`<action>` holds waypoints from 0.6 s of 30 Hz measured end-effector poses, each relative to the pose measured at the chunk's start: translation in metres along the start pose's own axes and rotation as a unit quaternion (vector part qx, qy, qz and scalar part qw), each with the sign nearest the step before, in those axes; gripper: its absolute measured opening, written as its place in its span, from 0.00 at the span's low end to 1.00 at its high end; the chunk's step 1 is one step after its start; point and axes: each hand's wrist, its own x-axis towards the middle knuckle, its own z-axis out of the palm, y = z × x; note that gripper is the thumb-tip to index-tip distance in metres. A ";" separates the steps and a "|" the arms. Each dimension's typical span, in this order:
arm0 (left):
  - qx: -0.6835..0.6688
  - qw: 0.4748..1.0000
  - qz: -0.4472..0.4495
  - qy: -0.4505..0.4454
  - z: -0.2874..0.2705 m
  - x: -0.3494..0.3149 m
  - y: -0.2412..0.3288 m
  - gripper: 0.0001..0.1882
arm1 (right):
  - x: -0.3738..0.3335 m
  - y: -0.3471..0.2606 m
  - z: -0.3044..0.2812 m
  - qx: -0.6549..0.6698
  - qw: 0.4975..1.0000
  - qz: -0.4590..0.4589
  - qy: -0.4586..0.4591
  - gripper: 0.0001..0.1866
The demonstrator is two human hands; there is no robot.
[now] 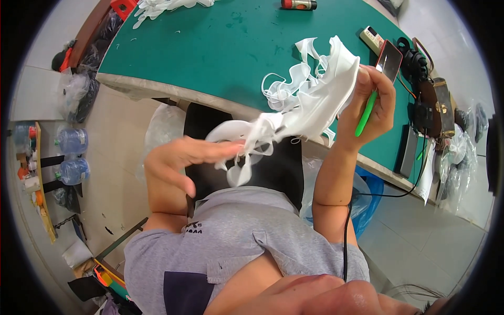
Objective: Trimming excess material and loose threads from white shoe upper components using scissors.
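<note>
My right hand (371, 94) pinches the upper edge of a white, limp, sheet-like piece (328, 97) with thin looping strips. The same hand also keeps hold of a slim tool with a green handle (366, 114); a thin pointed end rises above the fingers. The white piece hangs over the near table edge toward my lap, and its material cannot be told for sure. My left hand (191, 157) is open, fingers stretched out and thumb apart. Its fingertips are beside the dangling white strips (247, 157), which are partly smeared by motion.
A green-topped table (199, 58) spans the far side. On it lie more white strips (170, 4), a red-and-black cylinder (299, 4), a beige handheld device (371, 39), a phone (389, 59) and a brown bag (440, 107). Large water bottles (72, 142) stand at left. A black cable (347, 236) runs past my right arm.
</note>
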 end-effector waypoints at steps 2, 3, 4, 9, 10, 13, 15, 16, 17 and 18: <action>-0.159 0.953 0.010 0.258 0.008 -0.019 0.009 0.32 | -0.006 0.003 0.001 0.004 0.996 -0.089 -0.016 0.04; -0.035 0.916 -0.012 0.400 0.007 -0.017 0.009 0.30 | -0.009 -0.006 0.006 0.009 0.990 -0.133 -0.042 0.07; 0.089 0.845 -0.035 0.527 0.005 -0.008 0.007 0.28 | -0.015 -0.010 0.011 0.024 0.985 -0.154 -0.071 0.08; 0.115 0.882 0.059 0.454 0.013 0.065 -0.024 0.23 | -0.037 -0.019 0.026 0.037 0.956 -0.215 -0.197 0.10; 0.027 0.877 0.055 0.477 0.021 0.078 -0.023 0.22 | -0.039 -0.020 0.026 0.039 0.955 -0.217 -0.198 0.10; -0.079 0.873 0.028 0.481 0.011 0.083 -0.025 0.19 | -0.041 -0.020 0.025 0.028 0.949 -0.223 -0.222 0.11; -0.124 0.866 0.020 0.484 0.012 0.086 -0.026 0.19 | -0.039 -0.017 0.025 0.008 0.940 -0.244 -0.240 0.12; -0.126 0.869 0.016 0.478 0.014 0.088 -0.027 0.19 | -0.039 -0.016 0.024 0.007 0.939 -0.244 -0.241 0.12; -0.127 0.872 0.012 0.472 0.016 0.089 -0.028 0.18 | -0.039 -0.014 0.022 0.003 0.936 -0.255 -0.241 0.12; -0.127 0.872 0.012 0.472 0.017 0.088 -0.029 0.18 | -0.039 -0.012 0.022 0.000 0.934 -0.266 -0.239 0.12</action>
